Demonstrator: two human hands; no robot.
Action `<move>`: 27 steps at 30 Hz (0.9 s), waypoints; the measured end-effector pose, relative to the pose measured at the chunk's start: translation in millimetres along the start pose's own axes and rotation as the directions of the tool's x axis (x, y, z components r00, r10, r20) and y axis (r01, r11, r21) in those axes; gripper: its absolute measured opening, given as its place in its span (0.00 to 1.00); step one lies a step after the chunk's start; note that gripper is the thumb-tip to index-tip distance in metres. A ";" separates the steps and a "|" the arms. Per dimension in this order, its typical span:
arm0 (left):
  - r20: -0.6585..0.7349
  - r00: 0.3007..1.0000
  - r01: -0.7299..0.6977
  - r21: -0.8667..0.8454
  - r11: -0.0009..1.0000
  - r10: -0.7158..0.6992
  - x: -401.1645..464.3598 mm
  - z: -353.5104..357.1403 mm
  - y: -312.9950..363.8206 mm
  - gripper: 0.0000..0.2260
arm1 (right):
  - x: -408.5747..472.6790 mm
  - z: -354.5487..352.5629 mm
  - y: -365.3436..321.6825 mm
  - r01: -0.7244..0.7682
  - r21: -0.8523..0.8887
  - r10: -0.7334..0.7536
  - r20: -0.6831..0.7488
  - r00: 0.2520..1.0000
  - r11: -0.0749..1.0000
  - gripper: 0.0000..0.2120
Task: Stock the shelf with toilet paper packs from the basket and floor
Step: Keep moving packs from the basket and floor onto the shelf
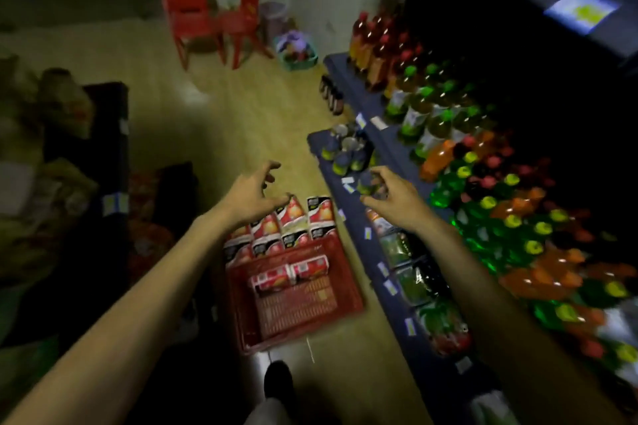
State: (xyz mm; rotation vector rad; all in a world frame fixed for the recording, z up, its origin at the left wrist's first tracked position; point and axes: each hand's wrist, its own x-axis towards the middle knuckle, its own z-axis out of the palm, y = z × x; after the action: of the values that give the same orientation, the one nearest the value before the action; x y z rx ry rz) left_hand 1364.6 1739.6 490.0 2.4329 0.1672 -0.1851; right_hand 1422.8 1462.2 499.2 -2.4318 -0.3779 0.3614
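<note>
Both bare arms reach forward, left hand [253, 195] toward 12 o'clock, right hand [392, 197] toward 11, fingers spread, empty.

Single head cam, wide-angle, looks fwd/down from standing height; floor [241, 121] centre, shelf [348, 183] along right edge.

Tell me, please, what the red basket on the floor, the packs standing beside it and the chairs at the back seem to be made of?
The basket looks like moulded plastic: a regular grid of holes and a matte red surface. The packs seem wrapped in glossy printed film, judging by the highlights, though blur leaves this open. The chairs look like one-piece red plastic, smooth, with a slight sheen.
</note>
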 end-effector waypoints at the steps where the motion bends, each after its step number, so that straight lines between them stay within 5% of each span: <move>1: 0.016 0.999 0.036 -0.011 0.999 -0.036 0.9 11.1 -24.1 0.32 | 11.2 21.8 8.3 -0.003 -0.003 0.003 0.034 0.999 1.000 0.27; 18: 0.069 0.949 0.310 -0.060 0.949 -0.306 68.2 327.5 -372.6 0.35 | 153.9 387.6 244.3 0.047 0.015 -0.049 0.266 0.963 0.999 0.33; 27: -0.022 0.903 0.425 -0.110 0.898 -0.430 95.3 466.4 -496.5 0.37 | 195.8 519.5 351.7 0.147 -0.024 -0.136 0.262 0.955 0.989 0.24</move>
State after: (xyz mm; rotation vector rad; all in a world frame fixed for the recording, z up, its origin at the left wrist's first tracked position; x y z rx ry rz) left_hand 1332.7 1821.6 -192.2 2.2678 0.7188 -0.3077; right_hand 1485.3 1555.7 -148.3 -2.3863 -0.6767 0.6177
